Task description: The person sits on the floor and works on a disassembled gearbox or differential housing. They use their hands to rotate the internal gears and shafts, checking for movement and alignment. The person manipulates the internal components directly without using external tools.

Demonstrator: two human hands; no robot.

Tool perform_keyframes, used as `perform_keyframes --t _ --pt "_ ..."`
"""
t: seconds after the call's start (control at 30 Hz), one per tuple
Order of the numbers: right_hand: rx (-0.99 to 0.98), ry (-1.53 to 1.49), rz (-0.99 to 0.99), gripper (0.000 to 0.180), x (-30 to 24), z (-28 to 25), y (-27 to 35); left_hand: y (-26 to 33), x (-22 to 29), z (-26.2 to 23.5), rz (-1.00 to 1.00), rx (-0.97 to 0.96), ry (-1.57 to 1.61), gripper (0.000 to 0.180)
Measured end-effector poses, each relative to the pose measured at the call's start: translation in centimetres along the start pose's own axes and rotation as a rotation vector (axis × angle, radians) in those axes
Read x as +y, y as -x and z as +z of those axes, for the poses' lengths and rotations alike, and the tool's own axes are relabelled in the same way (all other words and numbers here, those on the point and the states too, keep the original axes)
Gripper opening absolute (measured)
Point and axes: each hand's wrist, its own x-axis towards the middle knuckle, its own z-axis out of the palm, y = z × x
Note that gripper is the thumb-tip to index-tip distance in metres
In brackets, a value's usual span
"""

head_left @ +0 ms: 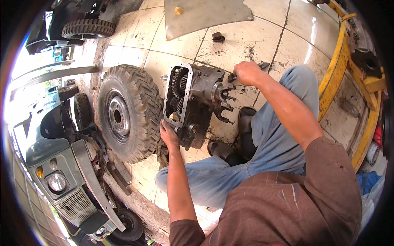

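A greasy gearbox (203, 88) stands on the floor in front of me, its left side uncovered so that gears (179, 84) show inside a pale, bolt-holed flange. My left hand (169, 134) grips the near lower corner of this casing, fingers partly hidden between it and the tyre. To the right, by the yoke-like prongs (225, 100) at the gearbox's end, my right hand (247, 73) is closed in a fist. A dark piece (232, 77) pokes out of the fist toward the gearbox; its kind is unclear. Another dark, pointed piece (264, 64) shows just beyond the knuckles.
Close on the gearbox's left stands a wheel with a chunky tyre (127, 112). A yellow metal frame (334, 74) rises at the right. Beyond lie a small dark block (218, 37) and a grey sheet (205, 16). A vehicle (69, 180) is parked at the left.
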Motion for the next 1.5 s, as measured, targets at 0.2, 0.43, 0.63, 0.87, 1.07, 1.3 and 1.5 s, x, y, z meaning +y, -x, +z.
perform_keyframes --t 0.2,0.43,0.63,0.87,1.07,1.3,1.5 --pt "0.2 0.079 -0.196 0.016 -0.4 0.3 -0.5 -0.3 -0.2 0.1 0.01 -0.037 0.029 0.074" --pt "0.089 -0.051 -0.067 0.015 -0.6 -0.7 -0.3 -0.1 -0.1 0.1 0.042 -0.019 -0.008 0.074" --pt "0.282 -0.216 -0.271 0.019 -1.4 -1.0 0.3 0.1 -0.3 0.0 0.036 -0.02 0.033 0.075" --pt "0.111 -0.342 -0.126 0.02 -0.8 -2.3 0.6 0.2 0.1 0.0 0.005 -0.013 -0.025 0.074" --pt "-0.032 -0.091 0.0 0.023 -1.0 -0.9 0.8 0.1 -0.3 -0.2 0.015 -0.016 0.003 0.074" --pt "-0.064 -0.03 -0.009 0.019 -0.6 -0.5 0.2 0.0 0.0 0.1 0.028 -0.02 0.018 0.073" --pt "0.072 -0.268 -0.089 0.017 -0.8 0.2 0.7 -0.5 -0.9 -0.1 0.023 -0.019 -0.018 0.071"
